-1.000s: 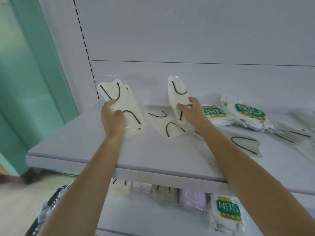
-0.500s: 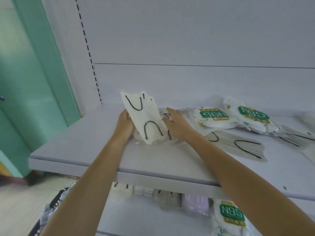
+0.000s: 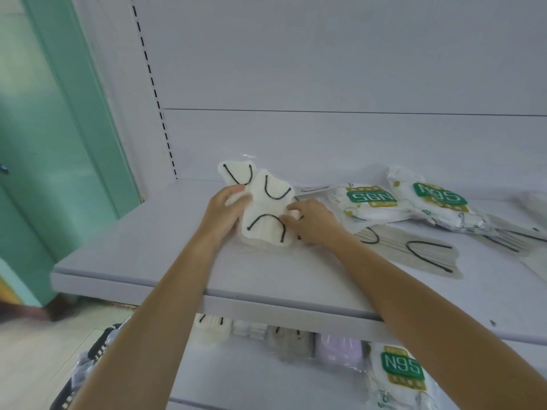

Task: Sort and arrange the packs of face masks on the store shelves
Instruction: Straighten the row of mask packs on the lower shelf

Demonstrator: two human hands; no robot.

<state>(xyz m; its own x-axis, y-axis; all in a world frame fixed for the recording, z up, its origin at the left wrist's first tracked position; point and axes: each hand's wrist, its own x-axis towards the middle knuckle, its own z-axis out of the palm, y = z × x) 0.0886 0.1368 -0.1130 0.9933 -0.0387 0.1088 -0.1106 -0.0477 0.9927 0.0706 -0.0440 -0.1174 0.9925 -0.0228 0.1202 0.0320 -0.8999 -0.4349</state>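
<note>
Two clear packs of white masks with black ear loops overlap near the middle of the grey shelf. The front pack leans tilted over the rear pack. My left hand grips both packs from the left, thumb on the front one. From the right, my right hand pinches the front pack's edge. Two green-labelled N95 packs lie to the right by the back wall. A flat beige mask pack lies in front of them.
More mask packs lie at the shelf's far right. The lower shelf holds white, grey and lilac packs and another N95 pack. A dark basket stands on the floor at lower left. A green door frame rises on the left.
Both hands brought their separate packs together; the one from my right hand now overlaps the left one. The pair then rose slightly and tilted upright.
</note>
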